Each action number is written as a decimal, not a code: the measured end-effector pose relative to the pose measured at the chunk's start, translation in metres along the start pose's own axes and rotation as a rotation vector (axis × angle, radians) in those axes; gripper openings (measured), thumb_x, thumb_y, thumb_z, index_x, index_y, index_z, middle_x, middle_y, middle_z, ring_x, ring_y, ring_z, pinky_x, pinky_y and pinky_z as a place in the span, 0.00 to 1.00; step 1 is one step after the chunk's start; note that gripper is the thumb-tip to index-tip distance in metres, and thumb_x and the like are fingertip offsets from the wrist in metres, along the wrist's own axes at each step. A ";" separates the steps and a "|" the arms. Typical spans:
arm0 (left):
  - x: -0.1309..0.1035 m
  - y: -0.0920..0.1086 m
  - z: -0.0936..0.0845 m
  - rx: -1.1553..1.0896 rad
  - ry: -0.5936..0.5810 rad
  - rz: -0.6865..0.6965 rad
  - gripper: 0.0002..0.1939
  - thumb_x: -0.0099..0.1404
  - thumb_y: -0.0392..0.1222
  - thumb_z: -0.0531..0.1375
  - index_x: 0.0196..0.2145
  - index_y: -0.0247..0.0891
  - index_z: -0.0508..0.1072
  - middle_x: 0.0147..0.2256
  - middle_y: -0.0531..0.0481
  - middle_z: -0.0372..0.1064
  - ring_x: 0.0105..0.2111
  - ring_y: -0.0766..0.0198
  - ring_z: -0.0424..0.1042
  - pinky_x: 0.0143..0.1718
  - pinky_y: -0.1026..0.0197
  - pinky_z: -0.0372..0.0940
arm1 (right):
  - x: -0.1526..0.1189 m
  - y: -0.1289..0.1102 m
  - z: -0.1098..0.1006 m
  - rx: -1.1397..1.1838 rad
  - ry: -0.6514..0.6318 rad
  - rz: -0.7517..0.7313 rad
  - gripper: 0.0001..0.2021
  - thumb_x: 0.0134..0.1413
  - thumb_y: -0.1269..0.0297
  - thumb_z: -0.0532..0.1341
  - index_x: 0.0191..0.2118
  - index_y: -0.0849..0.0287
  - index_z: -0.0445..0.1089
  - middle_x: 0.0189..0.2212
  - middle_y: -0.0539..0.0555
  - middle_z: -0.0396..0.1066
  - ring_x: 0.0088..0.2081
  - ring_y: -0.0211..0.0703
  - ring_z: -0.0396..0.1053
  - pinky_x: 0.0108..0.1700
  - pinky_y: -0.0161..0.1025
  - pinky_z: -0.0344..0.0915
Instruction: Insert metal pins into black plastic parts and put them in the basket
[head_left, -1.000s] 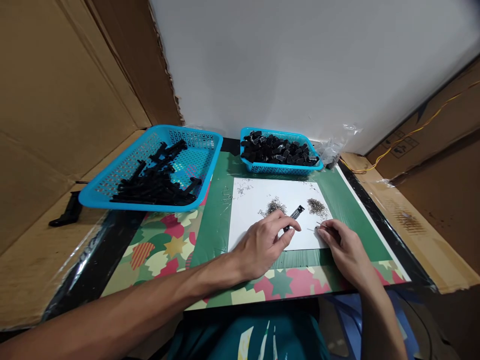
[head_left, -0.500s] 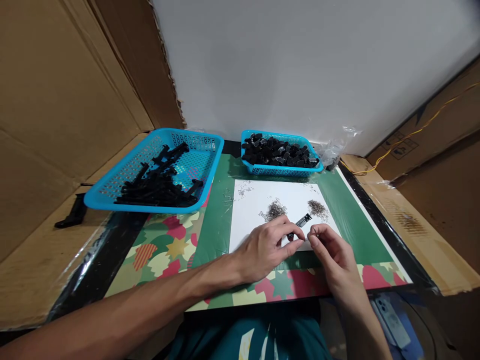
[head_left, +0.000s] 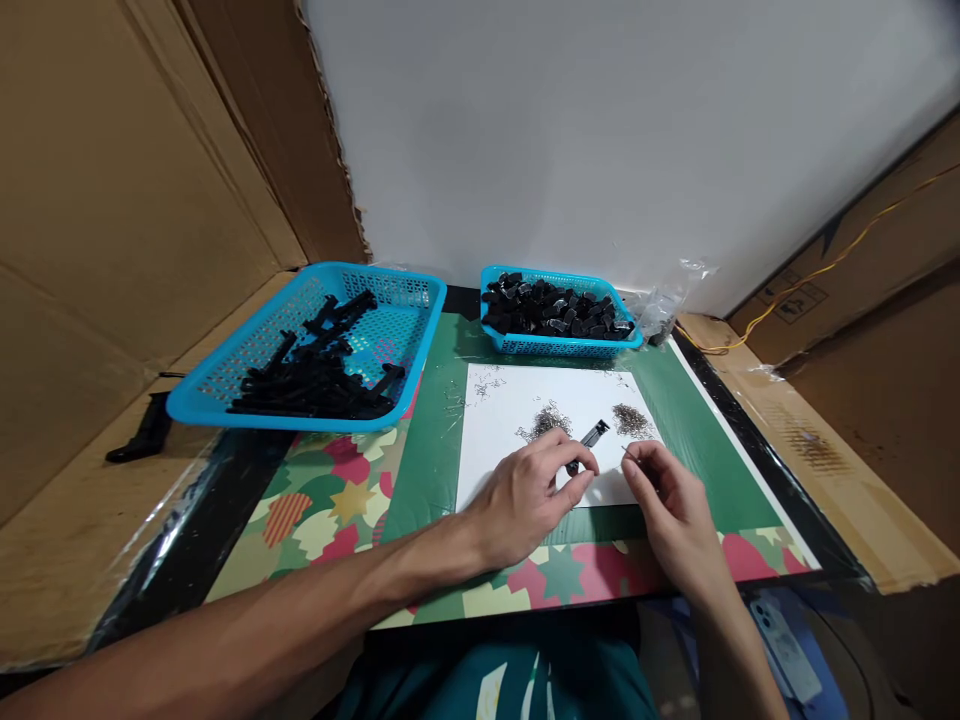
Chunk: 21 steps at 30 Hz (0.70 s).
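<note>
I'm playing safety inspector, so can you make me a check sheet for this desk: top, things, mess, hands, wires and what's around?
Surface: green mat; white sheet on top.
Things: large basket holds long parts; small basket holds small parts; two metal heaps on the sheet.
Clutter: loose metal bits around the sheet's far left corner; clear bag beside the small basket.
Left hand: holds a black part.
Right hand: pinches a thin piece, too small to identify.
Cables: yellow wire, right; dark cable, lower right.
Surroundings: cardboard both sides; pale wall behind.
</note>
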<state>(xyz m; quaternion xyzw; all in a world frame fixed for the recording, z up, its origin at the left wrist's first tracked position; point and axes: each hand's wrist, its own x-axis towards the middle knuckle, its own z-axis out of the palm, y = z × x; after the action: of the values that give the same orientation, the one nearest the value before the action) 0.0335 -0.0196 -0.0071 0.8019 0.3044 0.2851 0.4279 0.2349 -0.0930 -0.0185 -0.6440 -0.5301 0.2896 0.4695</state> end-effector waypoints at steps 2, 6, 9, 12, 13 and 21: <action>0.000 -0.001 0.000 -0.024 0.074 -0.001 0.10 0.78 0.41 0.56 0.47 0.41 0.78 0.41 0.51 0.69 0.33 0.65 0.67 0.37 0.60 0.60 | 0.011 0.008 -0.010 -0.186 0.082 0.020 0.13 0.68 0.50 0.60 0.39 0.55 0.69 0.32 0.52 0.69 0.32 0.44 0.63 0.36 0.40 0.59; 0.002 -0.004 -0.002 -0.129 0.250 -0.009 0.12 0.79 0.43 0.55 0.47 0.40 0.78 0.41 0.50 0.70 0.32 0.65 0.66 0.36 0.60 0.60 | 0.028 0.018 -0.025 -0.329 0.138 0.024 0.14 0.62 0.51 0.60 0.41 0.57 0.74 0.35 0.57 0.76 0.33 0.49 0.68 0.38 0.44 0.61; 0.005 -0.005 -0.003 -0.234 0.352 -0.037 0.12 0.78 0.46 0.56 0.46 0.39 0.78 0.41 0.50 0.71 0.33 0.65 0.67 0.35 0.61 0.61 | 0.032 0.015 -0.021 -0.311 0.099 -0.001 0.15 0.62 0.50 0.61 0.40 0.57 0.76 0.34 0.57 0.77 0.34 0.50 0.70 0.39 0.45 0.63; 0.007 -0.006 -0.004 -0.335 0.395 -0.072 0.12 0.78 0.47 0.57 0.46 0.39 0.77 0.43 0.49 0.71 0.33 0.67 0.67 0.33 0.62 0.61 | 0.033 0.009 -0.007 -0.292 0.025 -0.038 0.14 0.62 0.51 0.62 0.39 0.57 0.77 0.35 0.58 0.78 0.36 0.51 0.72 0.41 0.45 0.64; 0.007 -0.006 -0.004 -0.358 0.398 -0.084 0.12 0.77 0.47 0.57 0.46 0.39 0.77 0.43 0.49 0.72 0.32 0.67 0.67 0.33 0.63 0.61 | 0.034 0.007 -0.001 -0.284 -0.009 -0.049 0.14 0.63 0.51 0.62 0.39 0.57 0.78 0.35 0.58 0.79 0.36 0.52 0.72 0.42 0.45 0.65; 0.006 -0.006 -0.003 -0.375 0.365 -0.127 0.12 0.76 0.47 0.57 0.46 0.39 0.77 0.38 0.50 0.72 0.33 0.65 0.68 0.31 0.64 0.61 | 0.041 -0.001 0.032 -0.311 -0.183 -0.085 0.08 0.62 0.60 0.64 0.38 0.56 0.80 0.32 0.55 0.77 0.35 0.49 0.71 0.39 0.43 0.63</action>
<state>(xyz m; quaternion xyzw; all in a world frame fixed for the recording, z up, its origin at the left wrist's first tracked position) 0.0340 -0.0107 -0.0096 0.6232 0.3679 0.4490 0.5241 0.2177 -0.0446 -0.0249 -0.6569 -0.6356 0.2415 0.3257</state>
